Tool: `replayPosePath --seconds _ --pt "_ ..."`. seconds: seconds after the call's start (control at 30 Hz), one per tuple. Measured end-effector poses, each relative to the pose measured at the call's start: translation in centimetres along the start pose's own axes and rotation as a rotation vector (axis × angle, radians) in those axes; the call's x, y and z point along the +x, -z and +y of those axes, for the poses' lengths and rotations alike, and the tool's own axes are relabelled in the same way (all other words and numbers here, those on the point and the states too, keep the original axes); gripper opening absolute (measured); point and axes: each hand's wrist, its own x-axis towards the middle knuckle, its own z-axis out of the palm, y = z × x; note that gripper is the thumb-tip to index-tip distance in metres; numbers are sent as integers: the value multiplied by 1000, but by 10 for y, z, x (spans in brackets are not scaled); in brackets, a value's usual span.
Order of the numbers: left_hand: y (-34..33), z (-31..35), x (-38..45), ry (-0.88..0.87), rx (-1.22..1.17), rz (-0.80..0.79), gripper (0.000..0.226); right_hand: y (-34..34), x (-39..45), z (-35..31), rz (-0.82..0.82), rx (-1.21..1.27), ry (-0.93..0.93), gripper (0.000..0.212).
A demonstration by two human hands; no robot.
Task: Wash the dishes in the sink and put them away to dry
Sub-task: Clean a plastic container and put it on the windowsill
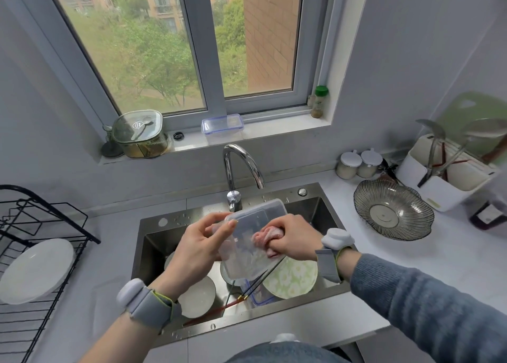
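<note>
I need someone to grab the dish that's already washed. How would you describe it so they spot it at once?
Look left of the sink to the black wire drying rack. A plain white plate leans there, the only dish in it.

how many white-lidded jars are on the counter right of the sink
2: white-lidded jars side by side against the back wall, left jar and right jar, beside the utensil holder. Others may be hidden.
</note>
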Motion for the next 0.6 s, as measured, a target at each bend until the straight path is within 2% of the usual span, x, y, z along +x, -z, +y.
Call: replayPosePath --seconds 0.13,0.2,0.3,0.4,0.5,0.6 --pt "8 5 -1 22 -57 48 22 2 -7 14 218 89 24 27" --pt "15 7 0 13 -74 102 24 2 -11 10 363 299 34 21" --pt "27 10 0 -1 -88 175 26 12 -11 9 531 692 -66 11" --pt "32 14 0 10 -175 251 27 22 -5 19 661 860 -226 9" --pt "27 18 4 62 -264 275 32 22 1 19 637 1069 -269 15" --pt "15 24 5 106 -275 202 38 20 6 7 484 1236 -218 33"
